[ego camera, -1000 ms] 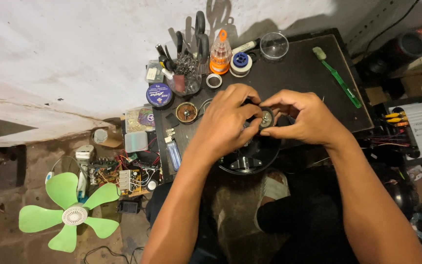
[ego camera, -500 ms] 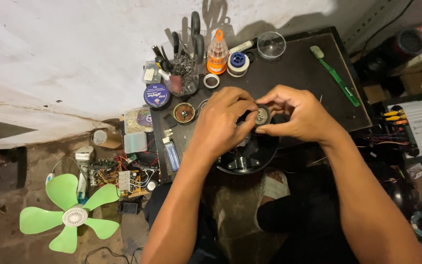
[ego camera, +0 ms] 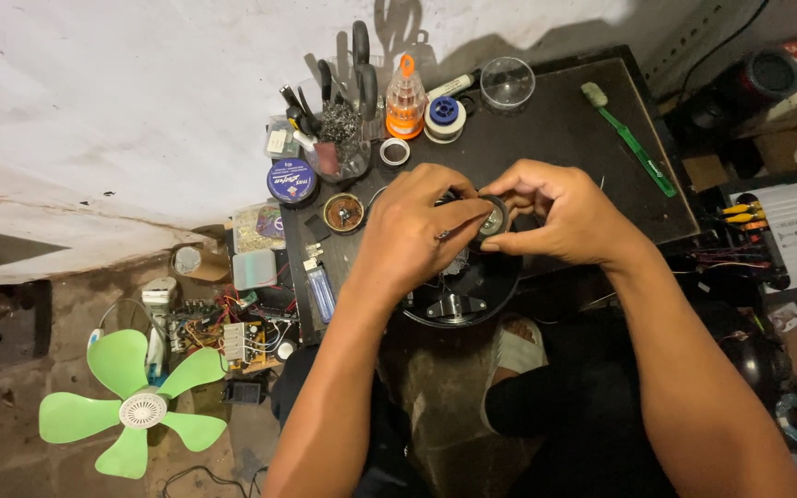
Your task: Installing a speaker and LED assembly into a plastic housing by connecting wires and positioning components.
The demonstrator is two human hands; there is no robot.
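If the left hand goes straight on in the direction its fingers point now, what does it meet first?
The left hand points toward the right, so it would first meet the small round metal part pinched by the right hand, then that hand's fingertips. They already look close or touching; depth is unclear.

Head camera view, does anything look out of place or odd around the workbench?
Yes: a green fan blade lies on the floor left of the dark table, off any fan body, beside a bare circuit board with loose wires. Both hands hold a small round part.
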